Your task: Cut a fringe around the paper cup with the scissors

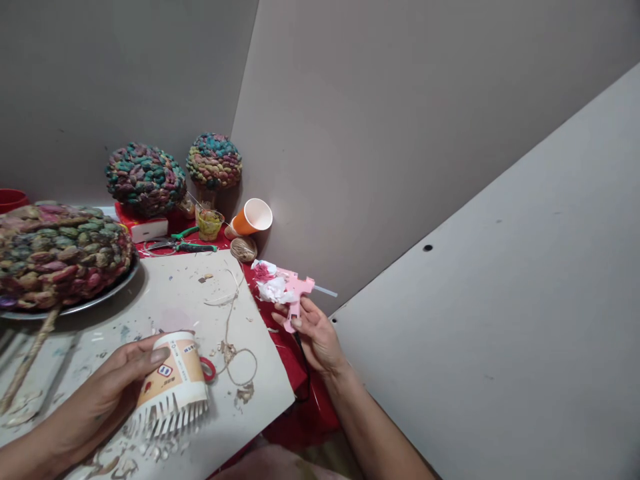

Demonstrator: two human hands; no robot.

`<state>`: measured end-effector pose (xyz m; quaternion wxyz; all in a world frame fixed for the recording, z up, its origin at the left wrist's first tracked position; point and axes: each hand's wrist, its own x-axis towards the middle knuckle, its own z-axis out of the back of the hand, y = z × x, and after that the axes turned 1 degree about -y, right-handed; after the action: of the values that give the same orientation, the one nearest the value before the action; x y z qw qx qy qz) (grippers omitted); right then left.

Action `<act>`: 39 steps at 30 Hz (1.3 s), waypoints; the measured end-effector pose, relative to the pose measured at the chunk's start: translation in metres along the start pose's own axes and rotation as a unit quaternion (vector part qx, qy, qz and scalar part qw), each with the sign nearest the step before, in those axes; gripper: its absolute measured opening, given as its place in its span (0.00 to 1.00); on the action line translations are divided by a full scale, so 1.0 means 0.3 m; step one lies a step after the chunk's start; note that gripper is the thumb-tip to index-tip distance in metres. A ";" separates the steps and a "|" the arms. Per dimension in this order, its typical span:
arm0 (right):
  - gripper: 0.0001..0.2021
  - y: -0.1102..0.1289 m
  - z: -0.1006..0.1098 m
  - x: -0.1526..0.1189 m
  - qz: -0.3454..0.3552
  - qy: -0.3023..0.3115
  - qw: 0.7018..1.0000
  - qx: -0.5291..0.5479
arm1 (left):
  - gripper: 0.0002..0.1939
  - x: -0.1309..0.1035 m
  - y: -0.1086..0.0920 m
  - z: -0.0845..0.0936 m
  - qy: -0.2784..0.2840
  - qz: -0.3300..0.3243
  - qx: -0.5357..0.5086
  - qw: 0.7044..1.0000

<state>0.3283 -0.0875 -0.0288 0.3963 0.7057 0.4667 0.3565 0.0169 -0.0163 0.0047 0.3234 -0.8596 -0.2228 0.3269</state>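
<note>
My left hand (127, 373) is closed around a printed paper cup (180, 363), thumb across its side. Its lower rim is cut into a fringe of narrow strips. Out to the right, my right hand (315, 333) grips a pink hot glue gun (299, 288) by the handle. A clear glue stick (326, 291) pokes out of its back end. Crumpled white tissue (274, 289) with a red patch lies against the front of the glue gun, hiding the nozzle. Behind the cup, part of a red tape roll (207, 369) shows on the board.
A large braided, coloured dome (65, 257) sits on a metal plate at left. Two more braided balls (145, 177) stand at the back, near green-handled pliers (197, 247), an orange cup (245, 219) and a twine ball (243, 249). Loose twine (255, 367) and scraps litter the board (270, 387). A grey wall (400, 133) rises at right.
</note>
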 end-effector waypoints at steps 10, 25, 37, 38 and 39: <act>0.24 0.004 -0.006 -0.014 0.006 -0.008 1.000 -0.012 | 0.20 -0.012 0.005 0.004 -0.013 0.006 -0.020 1.000; 0.25 -0.004 0.001 -0.024 0.019 -0.012 0.999 -0.030 | 0.21 -0.006 -0.002 -0.002 0.007 0.002 -0.007 1.000; 0.24 -0.019 0.006 -0.029 0.037 -0.027 0.996 -0.073 | 0.24 -0.014 -0.006 -0.012 -0.028 0.006 0.014 0.999; 0.25 -0.019 0.007 -0.029 0.036 -0.025 0.996 -0.073 | 0.25 -0.013 -0.004 -0.011 -0.028 0.009 0.017 0.999; 0.25 -0.019 0.010 -0.029 0.035 -0.023 0.996 -0.073 | 0.25 -0.012 -0.003 -0.009 -0.027 0.010 0.021 0.999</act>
<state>0.3261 -0.0949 -0.0363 0.4450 0.6985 0.4054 0.3870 0.0162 -0.0189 0.0085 0.3315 -0.8460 -0.2155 0.3576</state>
